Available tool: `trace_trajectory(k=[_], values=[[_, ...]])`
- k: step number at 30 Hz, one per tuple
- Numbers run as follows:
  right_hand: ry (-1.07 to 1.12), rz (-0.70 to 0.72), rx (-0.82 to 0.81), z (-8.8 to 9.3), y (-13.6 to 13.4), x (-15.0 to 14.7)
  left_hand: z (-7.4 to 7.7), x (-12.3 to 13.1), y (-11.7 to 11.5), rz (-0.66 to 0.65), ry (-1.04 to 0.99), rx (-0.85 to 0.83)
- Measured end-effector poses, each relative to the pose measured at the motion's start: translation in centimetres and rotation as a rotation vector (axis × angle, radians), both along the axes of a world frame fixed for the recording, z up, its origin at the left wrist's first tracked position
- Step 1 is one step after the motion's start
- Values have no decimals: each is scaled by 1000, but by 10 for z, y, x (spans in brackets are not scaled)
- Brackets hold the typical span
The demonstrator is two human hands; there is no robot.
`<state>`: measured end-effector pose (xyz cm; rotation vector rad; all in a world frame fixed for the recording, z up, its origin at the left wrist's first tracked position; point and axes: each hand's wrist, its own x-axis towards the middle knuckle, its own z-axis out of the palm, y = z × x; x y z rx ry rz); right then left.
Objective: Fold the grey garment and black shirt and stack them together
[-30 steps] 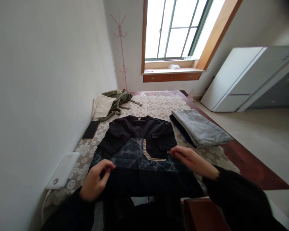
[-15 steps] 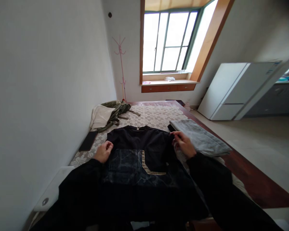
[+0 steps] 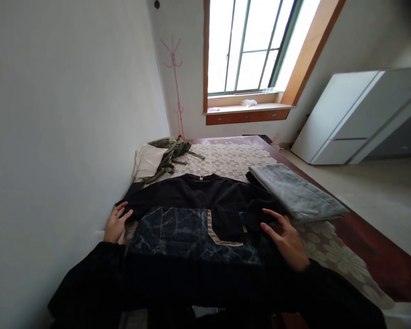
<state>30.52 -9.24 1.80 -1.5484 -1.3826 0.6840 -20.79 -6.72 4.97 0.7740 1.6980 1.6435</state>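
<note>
Black shirt [image 3: 198,196] with marbled panel [image 3: 173,230] and tan-edged pocket [image 3: 226,226]: spread flat, centre, on lace tablecloth [image 3: 222,157] over red-brown table [image 3: 383,251]; collar [image 3: 201,177] toward far side, sleeves out left and right. Left hand [image 3: 115,225] at end of left sleeve [image 3: 140,198], fingers bent, thumb near them; pinch or loose touch, cannot tell. Right hand [image 3: 284,235] by right sleeve [image 3: 262,201], fingers and thumb spread, nothing gripped; contact with fabric unclear. In the way, right: folded grey cloth [image 3: 299,192], close against right sleeve. In the way, left: white wall [image 3: 71,128], near left hand; dark flat object [image 3: 134,188], partly covered by left sleeve. Far left on table: olive bag [image 3: 176,150] with straps, pale cloth [image 3: 150,160] against its left side. Farther back: pink coat rack [image 3: 175,73], window [image 3: 250,50]; far right, white fridge [image 3: 339,114].
</note>
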Motion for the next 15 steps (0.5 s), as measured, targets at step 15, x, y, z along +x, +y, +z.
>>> trace_trajectory(k=[15], values=[[257, -47, 18, 49, 45, 38, 19, -31, 26, -110, -181, -58]])
